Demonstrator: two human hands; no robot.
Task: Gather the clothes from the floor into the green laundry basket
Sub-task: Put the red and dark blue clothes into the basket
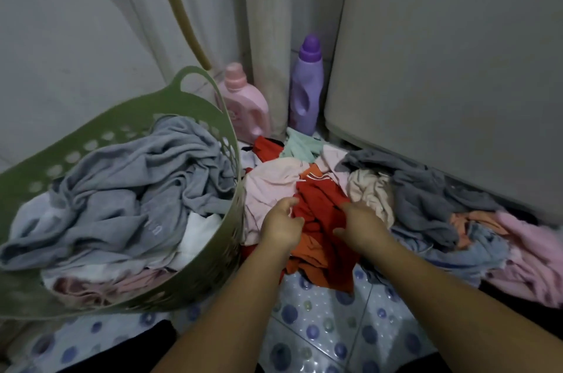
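- On the floor right beside the green laundry basket [234, 220], both hands dig into a red garment [323, 211]
- left hand [281, 225] and right hand [359, 228] each grip its folds, slightly apart
- basket's already holding a grey garment [128, 186]
- more clothes [432, 208] are piled by the washing machine [451, 74]

Your left hand [281, 225] and right hand [361, 228] are bare, without gloves, rings or a watch. Both forearms, rising from the bottom centre of the frame, show no sleeves.
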